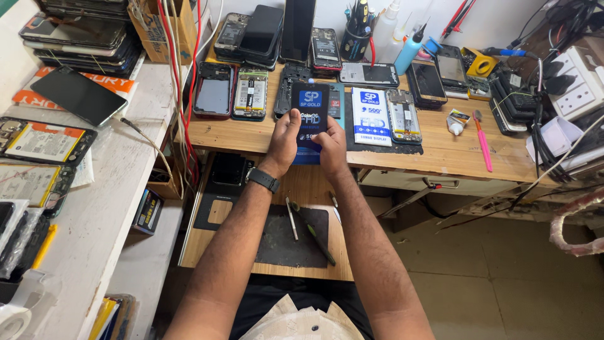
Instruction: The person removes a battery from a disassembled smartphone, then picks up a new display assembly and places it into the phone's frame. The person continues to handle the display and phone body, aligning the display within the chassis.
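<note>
1. Centre frame: the left hand (284, 140) and right hand (329, 146) both wrap a dark blue display box (309, 116), fingers curled on its long edges, thumbs on the face. The box is held upright just above the front edge of the wooden workbench (453, 151).
2. A black wristwatch (263, 179) sits on the left wrist.
3. Just right of the held box, a second box, white and blue (371, 116), lies flat on the bench beside an opened phone frame (404, 115).
4. Left of the hands: two back-off phones side by side, one with a grey-blue interior (214, 90), one showing a battery (250, 94).
5. Upper centre: more phones lean against the white wall, next to a dark tool cup (355, 39) and a blue-capped bottle (410, 50).
6. Right of centre: a pink tool (483, 143) and a small glue tube (455, 123) rest on the bare wood.
7. Far right: a white power strip (580, 85) amid tangled black cables.
8. Lower centre: a pull-out wooden shelf carries a dark mat (286, 236) with a green-handled screwdriver (316, 234).
9. Left edge: a white side counter (119, 182) with opened phones; stacked tablets at upper left.
10. Lower right: a tiled floor (497, 277).
</note>
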